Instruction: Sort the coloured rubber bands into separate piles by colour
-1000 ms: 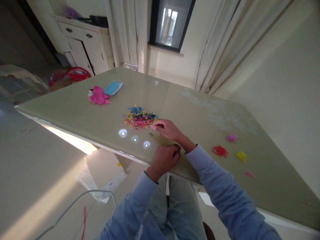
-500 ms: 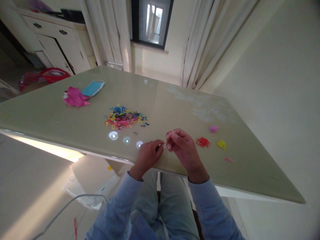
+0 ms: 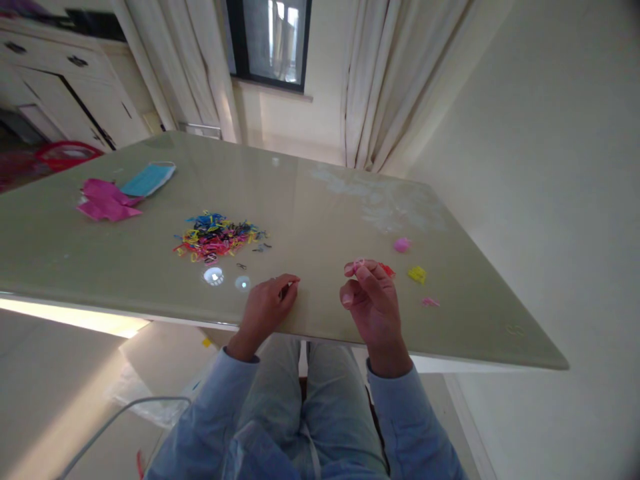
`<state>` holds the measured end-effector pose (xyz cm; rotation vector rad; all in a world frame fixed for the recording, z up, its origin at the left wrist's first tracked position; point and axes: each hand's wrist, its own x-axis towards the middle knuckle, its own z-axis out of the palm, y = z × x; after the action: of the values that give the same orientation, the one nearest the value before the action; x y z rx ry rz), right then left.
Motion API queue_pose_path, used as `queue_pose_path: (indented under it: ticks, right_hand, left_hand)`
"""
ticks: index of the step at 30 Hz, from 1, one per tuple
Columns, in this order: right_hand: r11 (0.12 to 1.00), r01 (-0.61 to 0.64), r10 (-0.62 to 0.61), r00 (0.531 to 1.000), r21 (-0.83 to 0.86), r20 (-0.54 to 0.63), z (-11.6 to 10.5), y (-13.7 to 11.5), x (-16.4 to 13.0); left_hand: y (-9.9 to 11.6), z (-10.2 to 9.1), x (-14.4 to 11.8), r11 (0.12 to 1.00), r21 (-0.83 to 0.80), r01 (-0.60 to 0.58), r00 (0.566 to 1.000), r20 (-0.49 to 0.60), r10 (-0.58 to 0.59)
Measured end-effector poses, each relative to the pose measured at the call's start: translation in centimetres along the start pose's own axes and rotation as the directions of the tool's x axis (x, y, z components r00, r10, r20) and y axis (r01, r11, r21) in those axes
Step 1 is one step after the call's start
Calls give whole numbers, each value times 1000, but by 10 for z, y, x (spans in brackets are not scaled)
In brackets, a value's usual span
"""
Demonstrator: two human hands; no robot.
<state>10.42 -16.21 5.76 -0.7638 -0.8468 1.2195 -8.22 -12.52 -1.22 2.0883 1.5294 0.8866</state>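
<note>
Right hand (image 3: 373, 303) raised just above the bench (image 3: 325, 200), palm toward the camera, fingers (image 3: 361, 275) curled in and pinched on a small pink band (image 3: 357, 265) at the fingertips. Just behind that hand, a red pile (image 3: 387, 269), partly hidden by it.

Left hand (image 3: 265, 308) rests on the bench near its front edge, fingers loosely curled, tips narrow and close together; cannot tell whether anything is between them.

Mixed heap (image 3: 215, 236) of coloured bands lies left of centre, well apart from both hands; a few dark strays beside it.

Sorted bits to the right: pink pile (image 3: 401, 245), yellow pile (image 3: 417, 274), small pink piece (image 3: 430, 302).

Far left: blue mask (image 3: 147, 179) touching crumpled pink paper (image 3: 104, 201).
</note>
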Motion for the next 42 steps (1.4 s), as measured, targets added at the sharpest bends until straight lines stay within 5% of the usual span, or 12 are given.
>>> queue_pose_path:
  ticks: [14, 20, 24, 30, 37, 42]
  right_hand:
    - [993, 109, -114, 977, -38, -181, -30, -8, -13]
    - [945, 192, -272, 911, -265, -311, -73, -12, -21]
    - [789, 134, -399, 854, -600, -333, -123, -22, -26]
    - [511, -17, -440, 854, -859, -278, -187, -45, -34]
    - [101, 0, -499, 865, -995, -51, -214, -55, -34]
    - [5, 80, -448, 891, -997, 70, -221, -53, -32]
  left_hand:
    - [-2, 1, 0, 999, 39, 22, 1000, -23, -21]
    - [-2, -2, 2, 997, -26, 79, 993, -82, -81]
    - [-2, -3, 2, 989, -53, 135, 986, -93, -139]
    - [0, -6, 3, 984, -31, 176, 981, -77, -178]
    - [4, -8, 4, 975, 17, 220, 975, -46, -219]
    - [1, -6, 4, 968, 49, 245, 969, -40, -243]
